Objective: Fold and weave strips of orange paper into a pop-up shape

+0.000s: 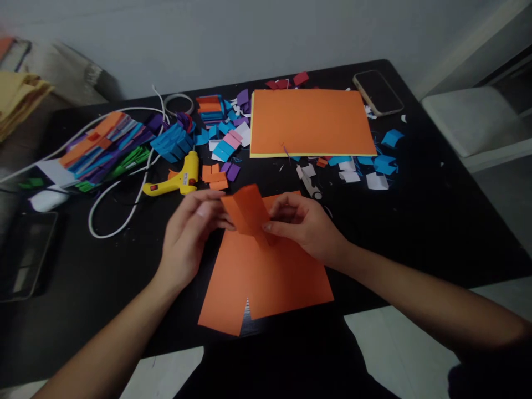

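Observation:
A folded orange paper piece (248, 210) is held up between my two hands, above larger orange sheets (286, 277) lying near the table's front edge. My left hand (193, 233) pinches its left side, with the fingertips partly behind the paper. On the other side, my right hand (305, 224) grips the right edge between thumb and fingers. A narrow slit shows at the front of the sheets below. Scissors (310, 183) lie just beyond my right hand, partly hidden.
A yellow glue gun (178, 178) with a white cable (93, 213) lies left. Behind are coloured paper bundles (108, 144), scattered folded pieces and an orange sheet stack (311, 122). A phone (378, 92) rests back right, a dark device (27, 255) far left.

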Demonstrator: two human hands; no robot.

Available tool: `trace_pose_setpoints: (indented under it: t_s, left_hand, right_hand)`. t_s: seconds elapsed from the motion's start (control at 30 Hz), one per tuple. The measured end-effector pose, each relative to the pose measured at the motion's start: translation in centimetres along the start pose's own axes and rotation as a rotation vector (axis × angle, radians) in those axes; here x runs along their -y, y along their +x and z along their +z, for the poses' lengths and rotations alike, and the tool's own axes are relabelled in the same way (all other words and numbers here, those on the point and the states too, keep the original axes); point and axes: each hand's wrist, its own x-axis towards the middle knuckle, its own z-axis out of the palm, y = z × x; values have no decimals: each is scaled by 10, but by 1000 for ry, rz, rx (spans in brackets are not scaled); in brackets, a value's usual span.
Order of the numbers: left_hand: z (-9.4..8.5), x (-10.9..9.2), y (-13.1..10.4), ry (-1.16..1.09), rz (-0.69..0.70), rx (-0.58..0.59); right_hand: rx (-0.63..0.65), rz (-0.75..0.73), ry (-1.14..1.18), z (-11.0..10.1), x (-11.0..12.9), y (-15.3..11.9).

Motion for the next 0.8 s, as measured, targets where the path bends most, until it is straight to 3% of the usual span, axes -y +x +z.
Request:
trace_pose_setpoints:
  t_s: [0.1,0.17,0.47,0.8]
  left_hand:
    - [9,3,-7,119,-76,176]
    - [15,6,-11,182,-55,226]
    - [18,5,-11,352,67,162]
    - [19,8,-11,298,58,73]
  right_hand:
    - [-19,-47,27,2,1,-1]
    - [-18,-63,24,3,1,-2]
    - [141,-82,-42,6,1,-1]
    - [65,48,-24,5,-2,-3]
